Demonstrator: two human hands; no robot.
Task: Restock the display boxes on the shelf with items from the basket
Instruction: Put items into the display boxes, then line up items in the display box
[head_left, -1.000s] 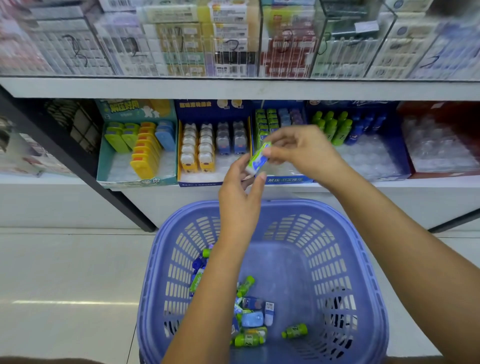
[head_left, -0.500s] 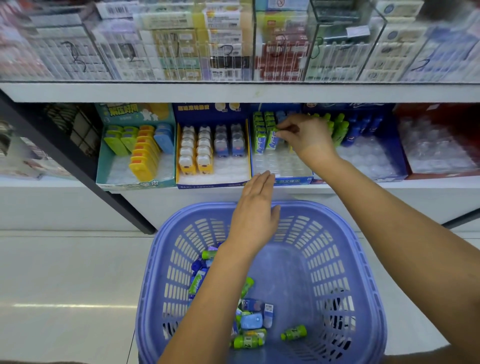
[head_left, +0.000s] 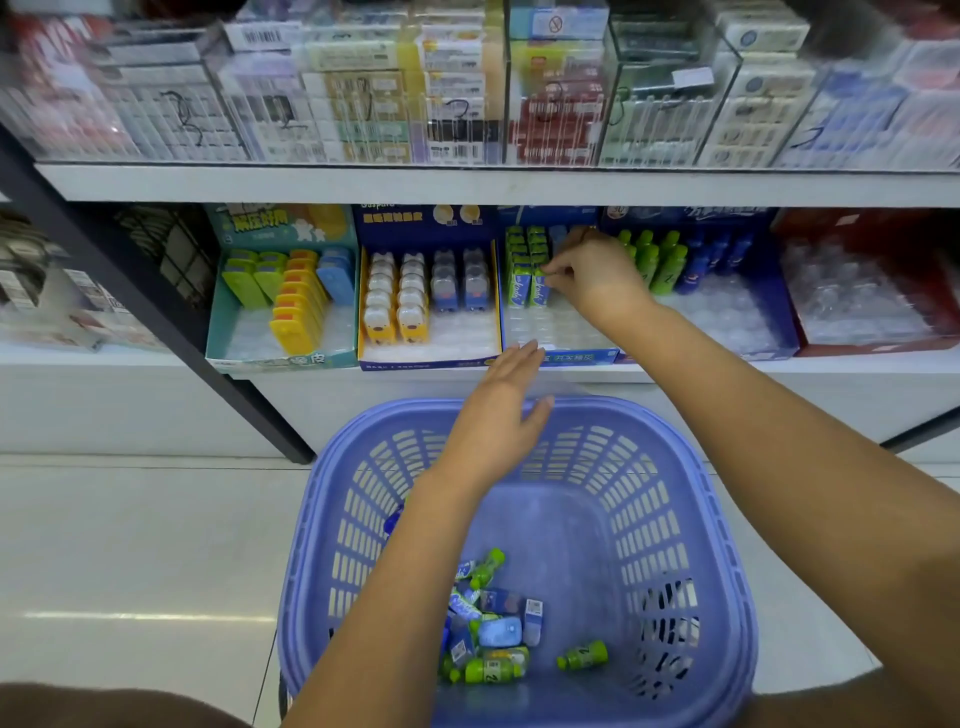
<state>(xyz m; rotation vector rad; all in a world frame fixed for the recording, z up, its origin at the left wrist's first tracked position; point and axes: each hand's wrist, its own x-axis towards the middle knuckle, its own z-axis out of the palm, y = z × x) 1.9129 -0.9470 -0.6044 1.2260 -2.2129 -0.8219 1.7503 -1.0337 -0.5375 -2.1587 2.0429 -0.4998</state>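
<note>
Wide white shelf (head_left: 311, 184) runs right across in front of me, clear cases of packets stacked on top and a row of open display boxes tucked beneath. Below it sits the lavender slotted plastic basket (head_left: 717, 467), square in front of my body, both forearms reaching over it. Along the row, from my left: a teal cardboard box (head_left: 218, 332) of yellow, green and blue cases, a yellow-walled box (head_left: 415, 362) of little bear-shaped pieces, the blue-fronted box with the clear moulded tray (head_left: 576, 357) that I'm working in, a dark blue box (head_left: 782, 332) of green and blue bottles, and a red box (head_left: 883, 347) at the far end. My right hand (head_left: 597, 275) is up inside that middle box, fingers curled, thumb and forefinger pinching the green cap of a slim green-and-blue upright pack (head_left: 540, 288), which stands in the front slot of the second column, just beside its neighbours. My left hand (head_left: 501, 415) is spread flat with straight fingers, holding nothing, above the basket's far rim, fingertips near the box's front lip. Down in the basket bottom lies a loose heap of small green bottles and blue packs (head_left: 493, 629), and one tiny green bottle (head_left: 582, 656) lies apart on my right of it.
</note>
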